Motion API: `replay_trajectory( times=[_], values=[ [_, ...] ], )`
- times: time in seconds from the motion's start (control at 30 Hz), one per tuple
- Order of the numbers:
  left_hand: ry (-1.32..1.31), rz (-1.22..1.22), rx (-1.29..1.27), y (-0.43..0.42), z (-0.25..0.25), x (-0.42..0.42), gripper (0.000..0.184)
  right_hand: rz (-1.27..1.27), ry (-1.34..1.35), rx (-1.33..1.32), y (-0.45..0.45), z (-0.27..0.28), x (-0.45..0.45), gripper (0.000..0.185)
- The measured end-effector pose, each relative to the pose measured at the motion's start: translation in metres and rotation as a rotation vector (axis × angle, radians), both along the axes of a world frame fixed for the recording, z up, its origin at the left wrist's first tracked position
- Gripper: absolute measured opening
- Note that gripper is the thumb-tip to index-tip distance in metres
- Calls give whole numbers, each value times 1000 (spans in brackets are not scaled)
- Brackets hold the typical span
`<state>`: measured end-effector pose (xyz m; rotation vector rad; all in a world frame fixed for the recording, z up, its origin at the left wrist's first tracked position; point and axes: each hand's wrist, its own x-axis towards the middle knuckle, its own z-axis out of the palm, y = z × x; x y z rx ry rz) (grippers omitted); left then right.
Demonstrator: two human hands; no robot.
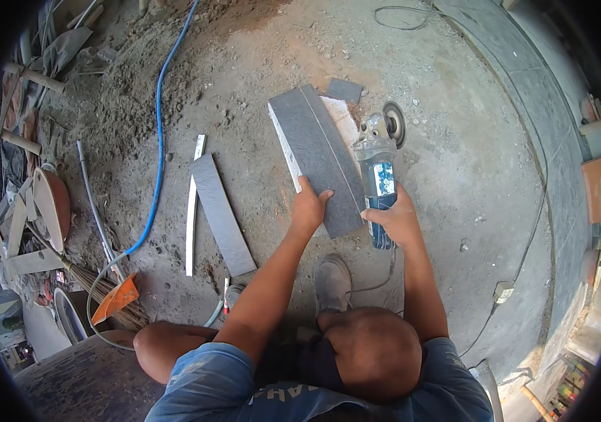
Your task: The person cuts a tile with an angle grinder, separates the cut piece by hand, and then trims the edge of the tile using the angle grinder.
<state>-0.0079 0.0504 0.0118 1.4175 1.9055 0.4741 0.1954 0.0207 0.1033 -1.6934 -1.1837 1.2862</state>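
A dark grey tile [305,133] with a pale line scored along its length lies in front of me, over a white-faced piece [342,119]. My left hand [309,207] grips the tile's near left edge, thumb on top and fingers at the side. In my right hand [395,216] is a blue angle grinder [379,179], held round its body. Its disc [394,124] points away from me, to the right of the tile and apart from it. The grinder's cord trails down past my shoe [332,281].
A narrow grey tile strip [223,214] and a white straight bar [191,218] lie to the left. Beyond them runs a blue hose [159,126]. A small tile offcut [344,90] sits at the far end. A cable connector [503,292] rests at right; a broom [96,281] is at left.
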Motion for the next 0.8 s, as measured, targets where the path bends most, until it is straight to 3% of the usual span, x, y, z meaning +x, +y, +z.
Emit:
replay_trajectory(
  times=[0.1,0.37,0.57,0.67,0.8],
  values=[
    [-13,-17,-3,3,0,-1,67,21,63,-19,8,9,-8,64],
    [-40,-58,-33,1,5,-5,64,55,-69,-2,12,3,-11,69],
    [73,-112,-130,5,14,-3,64,71,-194,52,27,-10,-25,67],
    [188,-166,-127,10,24,-11,67,95,-116,29,40,-1,-36,66],
    [253,-230,-13,23,21,-28,67,110,-243,64,55,-14,-47,74]
  ],
)
